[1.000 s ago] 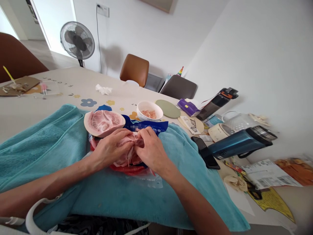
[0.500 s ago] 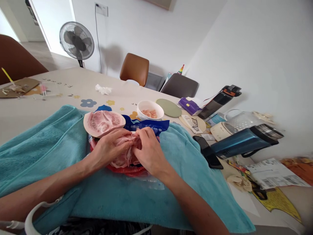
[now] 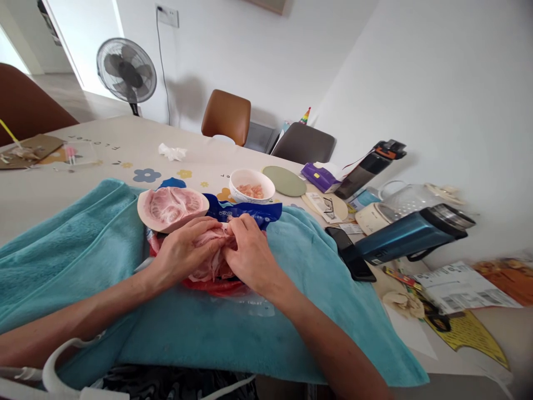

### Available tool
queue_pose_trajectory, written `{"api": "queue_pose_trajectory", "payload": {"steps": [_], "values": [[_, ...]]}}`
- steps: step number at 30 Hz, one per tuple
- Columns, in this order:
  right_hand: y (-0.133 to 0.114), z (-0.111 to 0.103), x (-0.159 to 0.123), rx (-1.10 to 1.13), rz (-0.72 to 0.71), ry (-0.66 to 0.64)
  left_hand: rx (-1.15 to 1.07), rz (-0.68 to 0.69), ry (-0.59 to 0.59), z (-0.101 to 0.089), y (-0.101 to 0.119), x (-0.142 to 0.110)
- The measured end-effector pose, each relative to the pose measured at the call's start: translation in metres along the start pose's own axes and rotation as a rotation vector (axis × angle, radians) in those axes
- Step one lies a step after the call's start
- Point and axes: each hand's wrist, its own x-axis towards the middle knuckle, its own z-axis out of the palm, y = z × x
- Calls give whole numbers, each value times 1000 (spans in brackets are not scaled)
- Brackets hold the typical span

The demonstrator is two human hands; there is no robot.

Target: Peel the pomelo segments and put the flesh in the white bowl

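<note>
- Pomelo piece [image 3: 211, 265] between both hands, over plastic packaging [image 3: 266, 212] on the towel [image 3: 303, 261]; probably light, soft, moist, tears easily: hold gently by membrane.
- Left hand [image 3: 185, 247]: thumb and fingers pinching its top edge.
- Right hand [image 3: 252, 250]: pinching right beside, tips partly hidden.
- Pomelo half [image 3: 175, 206] beyond left hand: likely heavier, firmer; grip thick rind.
- Bowl [image 3: 240, 179] with pulp [image 3: 252, 191], farther off.

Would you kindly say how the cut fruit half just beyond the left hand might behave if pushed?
The cut fruit half would probably rock, as its outer side looks rounded. Its thick-looking pale rind suggests it would mostly hold its shape. The exposed pink interior looks soft, so it might dent.
</note>
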Motion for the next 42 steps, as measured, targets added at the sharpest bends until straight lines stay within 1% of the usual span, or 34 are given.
{"api": "queue_pose_trajectory", "payload": {"steps": [7,13,15,18,20,24,29,32,38,42], "values": [[0,4,0,-22,-4,37,-42,-45,10,-3,5,4],[1,10,0,-6,-32,105,-84,-86,-8,-6,7,9],[2,14,-2,21,-44,144,-86,-98,-7,-7,9,9],[3,20,-5,42,-44,248,-77,-134,7,-9,10,10],[4,22,-5,38,-38,272,-72,-158,15,-9,9,10],[3,18,-1,47,-34,196,-76,-167,15,-9,8,8],[1,8,2,47,-11,99,-53,-117,41,-7,9,7],[2,5,3,52,4,60,-28,-89,30,-6,9,6],[5,2,4,50,-21,17,-27,-75,-3,-6,9,6],[5,3,4,54,-32,25,-67,-110,3,-7,10,7]]}}
